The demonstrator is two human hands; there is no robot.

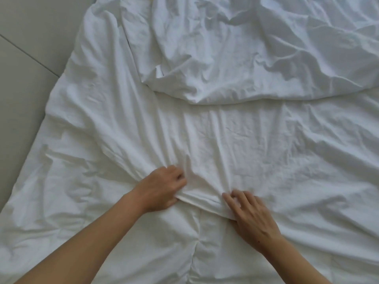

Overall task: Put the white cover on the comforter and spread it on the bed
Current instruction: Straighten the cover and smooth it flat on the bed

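With the left hand [162,186] and right hand [249,212] both pinching the white cover [205,152] hem, keep them apart to hold the opening wide over the comforter [184,242].

Soft, even daylight fills the frame, brightest on the white cover [225,140] at centre, cooler and greyer toward the upper right. Creases cast faint shadows. No glare. The picture is slightly soft throughout, with wide-angle bending at the left edge, along the floor [24,58].
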